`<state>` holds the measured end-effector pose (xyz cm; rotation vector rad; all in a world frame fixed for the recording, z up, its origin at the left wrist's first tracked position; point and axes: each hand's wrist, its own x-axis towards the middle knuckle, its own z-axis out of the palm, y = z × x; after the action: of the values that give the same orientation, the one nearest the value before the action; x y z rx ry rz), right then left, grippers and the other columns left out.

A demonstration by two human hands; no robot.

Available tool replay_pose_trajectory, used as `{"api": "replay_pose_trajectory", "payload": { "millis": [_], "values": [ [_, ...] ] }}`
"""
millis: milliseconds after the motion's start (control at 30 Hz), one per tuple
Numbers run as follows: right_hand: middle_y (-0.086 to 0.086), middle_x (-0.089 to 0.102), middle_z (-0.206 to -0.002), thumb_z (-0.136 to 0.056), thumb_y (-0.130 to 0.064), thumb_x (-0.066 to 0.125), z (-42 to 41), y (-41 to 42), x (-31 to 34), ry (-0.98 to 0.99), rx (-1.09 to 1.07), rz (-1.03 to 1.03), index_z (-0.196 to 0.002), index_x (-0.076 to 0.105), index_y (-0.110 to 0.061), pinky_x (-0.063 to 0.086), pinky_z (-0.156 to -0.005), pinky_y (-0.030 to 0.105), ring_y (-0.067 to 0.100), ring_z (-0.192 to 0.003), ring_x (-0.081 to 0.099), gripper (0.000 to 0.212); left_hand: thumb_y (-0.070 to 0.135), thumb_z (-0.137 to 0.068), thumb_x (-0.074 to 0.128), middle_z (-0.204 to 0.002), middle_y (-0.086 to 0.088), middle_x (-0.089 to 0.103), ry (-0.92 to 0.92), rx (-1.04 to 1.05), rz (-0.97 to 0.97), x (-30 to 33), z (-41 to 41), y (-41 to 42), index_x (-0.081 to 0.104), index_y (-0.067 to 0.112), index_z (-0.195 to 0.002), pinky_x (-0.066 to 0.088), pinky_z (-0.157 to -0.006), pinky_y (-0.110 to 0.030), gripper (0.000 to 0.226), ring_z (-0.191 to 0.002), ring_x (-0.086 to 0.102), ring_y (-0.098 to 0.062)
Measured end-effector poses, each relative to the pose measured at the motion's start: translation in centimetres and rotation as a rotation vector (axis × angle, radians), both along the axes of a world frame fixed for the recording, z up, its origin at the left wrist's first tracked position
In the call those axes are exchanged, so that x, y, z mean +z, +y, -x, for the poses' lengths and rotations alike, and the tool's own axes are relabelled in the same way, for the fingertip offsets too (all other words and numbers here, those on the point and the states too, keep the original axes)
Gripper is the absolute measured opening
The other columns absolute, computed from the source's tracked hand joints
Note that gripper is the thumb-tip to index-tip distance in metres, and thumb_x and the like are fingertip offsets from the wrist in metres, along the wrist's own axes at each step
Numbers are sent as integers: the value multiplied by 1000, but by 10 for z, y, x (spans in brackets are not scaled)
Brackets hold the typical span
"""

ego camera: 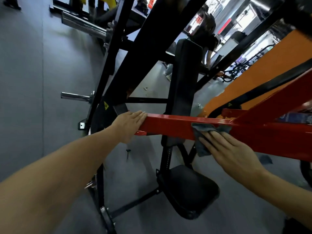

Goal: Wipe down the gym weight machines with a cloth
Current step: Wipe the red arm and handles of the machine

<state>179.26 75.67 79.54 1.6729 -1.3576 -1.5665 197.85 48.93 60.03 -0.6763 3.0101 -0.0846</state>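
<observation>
A red steel bar [170,125] of the weight machine runs across the middle of the view. My left hand [130,125] rests flat over its left end, fingers straight. My right hand [226,147] presses a grey cloth [202,141] against the bar's front face near a welded joint, fingers straight over the cloth. Part of the cloth folds over the bar's top edge. Below the bar sit the machine's black seat [190,191] and black back pad [184,81].
Black frame beams [135,53] rise diagonally behind the bar. Chrome plate pegs [76,96] stick out at the left. An orange frame part [253,78] stands at the right. Grey rubber floor [33,81] lies to the left. A person stands by equipment farther back.
</observation>
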Motion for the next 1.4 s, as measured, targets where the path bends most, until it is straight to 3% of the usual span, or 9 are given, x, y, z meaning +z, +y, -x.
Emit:
{"api": "replay_pose_trajectory", "payload": {
  "millis": [133, 233, 367, 533, 700, 833, 1000, 1233, 1400],
  "values": [
    [24, -11, -160, -84, -12, 9, 20, 12, -2, -92, 155, 168, -156, 7, -3, -28, -116, 48, 36, -150, -1, 73, 60, -93, 40, -166, -20, -18, 27, 8, 136, -5, -11, -12, -22, 0, -154, -4, -127, -44, 106, -155, -17, -30],
    [26, -12, -162, -90, -11, 15, 12, -23, -36, -184, 191, 206, -157, -4, -5, -29, -113, 49, 36, -152, -8, 70, 74, -89, 29, -164, -26, -20, 57, 64, 213, -11, -38, -21, -18, -4, -154, -5, -126, -47, 113, -154, -18, -35],
    [22, -27, -154, -105, -24, 39, -10, -96, -110, -287, 231, 240, -152, -14, -5, -5, -121, 46, 32, -155, -1, 73, 79, -85, 41, -163, -26, -22, 14, 28, 228, -20, -59, -28, -19, -5, -154, -5, -126, -47, 124, -154, -17, -35],
    [16, -12, -167, -107, -30, 27, -42, -170, -170, -365, 176, 306, -152, -18, -2, 5, -125, 42, 32, -156, -1, 69, 72, -86, 54, -162, -26, -26, -35, 56, 302, -21, -53, -23, -23, -5, -153, -10, -126, -48, 128, -153, -20, -38],
    [12, -2, -169, -96, -32, 9, -59, -203, -176, -404, 105, 289, -161, -1, -12, 10, -125, 42, 31, -156, 5, 69, 72, -87, 53, -162, -27, -24, -65, 85, 334, -17, -57, -19, -21, -6, -153, -9, -126, -48, 126, -153, -20, -39],
    [15, 2, -169, -106, -32, 38, -49, -185, -157, -387, 91, 286, -161, 13, -13, 9, -125, 44, 33, -155, 8, 64, 66, -88, 56, -162, -25, -27, -132, 86, 308, -6, -58, -18, -24, -4, -153, -9, -126, -47, 124, -152, -22, -38],
    [15, 9, -168, -105, -28, 41, -38, -159, -139, -405, 107, 338, -160, 19, -12, 10, -124, 44, 33, -155, 13, 61, 44, -89, 60, -162, -25, -25, -189, 63, 275, 11, -59, -16, -24, -4, -152, -3, -127, -46, 116, -153, -19, -36],
    [9, 57, -145, -91, -29, 71, -59, -215, -196, -646, 14, 536, -144, 54, -14, 41, -110, 38, 28, -134, 52, 58, 43, -88, 59, -164, -24, -23, -206, 56, 300, 8, -56, -17, -19, -4, -155, -7, -127, -45, 113, -154, -19, -35],
    [12, 60, -141, -85, -15, 71, -70, -207, -228, -880, 68, 671, -133, 63, -4, 40, -113, 43, 29, -137, 52, 50, 41, -89, 57, -163, -25, -24, -185, 23, 289, 1, -60, -21, -21, -5, -154, -4, -127, -46, 112, -153, -20, -36]
  ]
}}
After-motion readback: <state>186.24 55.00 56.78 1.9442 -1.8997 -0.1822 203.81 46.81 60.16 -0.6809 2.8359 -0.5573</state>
